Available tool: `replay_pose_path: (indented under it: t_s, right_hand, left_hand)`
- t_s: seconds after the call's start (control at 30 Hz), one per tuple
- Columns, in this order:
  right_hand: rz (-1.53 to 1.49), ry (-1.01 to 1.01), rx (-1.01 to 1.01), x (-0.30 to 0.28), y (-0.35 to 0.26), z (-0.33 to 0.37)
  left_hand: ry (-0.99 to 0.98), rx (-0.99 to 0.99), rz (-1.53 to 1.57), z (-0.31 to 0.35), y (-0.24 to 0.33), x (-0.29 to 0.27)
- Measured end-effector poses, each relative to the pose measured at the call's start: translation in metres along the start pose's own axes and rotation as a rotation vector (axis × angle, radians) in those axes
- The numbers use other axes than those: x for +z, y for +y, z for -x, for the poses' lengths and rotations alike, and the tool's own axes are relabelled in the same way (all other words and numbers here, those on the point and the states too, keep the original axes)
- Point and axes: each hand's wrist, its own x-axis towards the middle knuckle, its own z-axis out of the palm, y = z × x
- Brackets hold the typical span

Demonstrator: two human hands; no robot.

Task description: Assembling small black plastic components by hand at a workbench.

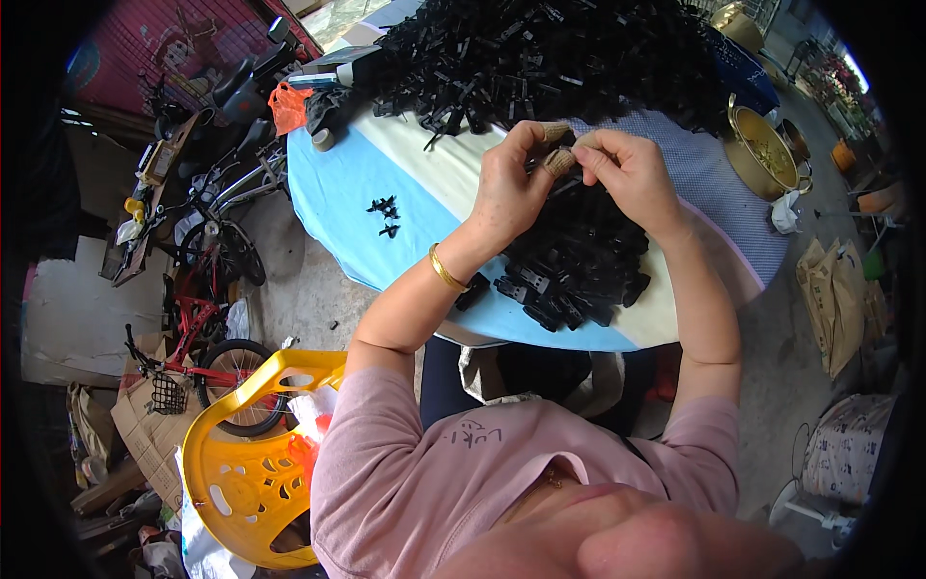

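Note:
Over the round table, my left hand [511, 183] and my right hand [635, 179] meet with fingertips pinched together. Tan knitted covers sit on some of the fingertips. Whatever lies between the fingers is small and mostly hidden, so I cannot make out its kind. Below my hands, close to the table's near edge, is a pile of small black plastic clip-like pieces [569, 280]. Beyond them rises a much larger heap of loose black plastic pieces [540, 58]. A few black pieces [386, 212] lie apart on the blue part of the cloth.
A striped cloth [338, 212] covers the table. At its right side stands a gold-coloured pot [752, 145]; at the far left are an orange plastic bag [289, 106] and a roll of tape [322, 140]. A yellow plastic chair [251, 482] and red bicycle [207, 357] stand left.

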Motion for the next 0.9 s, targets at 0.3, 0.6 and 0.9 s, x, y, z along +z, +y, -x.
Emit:
replay_pose_path:
  t_s: [0.3, 0.6, 0.9]
  right_hand:
    - [0.003, -0.069, 0.064, 0.001, 0.004, -0.002]
    - [-0.015, 0.06, -0.07, -0.009, 0.003, -0.005]
    - [-0.22, 0.016, -0.021, -0.004, 0.007, -0.003]
  left_hand:
    - [-0.023, 0.24, -0.268, 0.001, 0.013, -0.005]
    - [-0.083, -0.23, 0.856, -0.015, 0.009, -0.015]
    - [-0.302, -0.395, 0.602, -0.008, 0.014, -0.012]
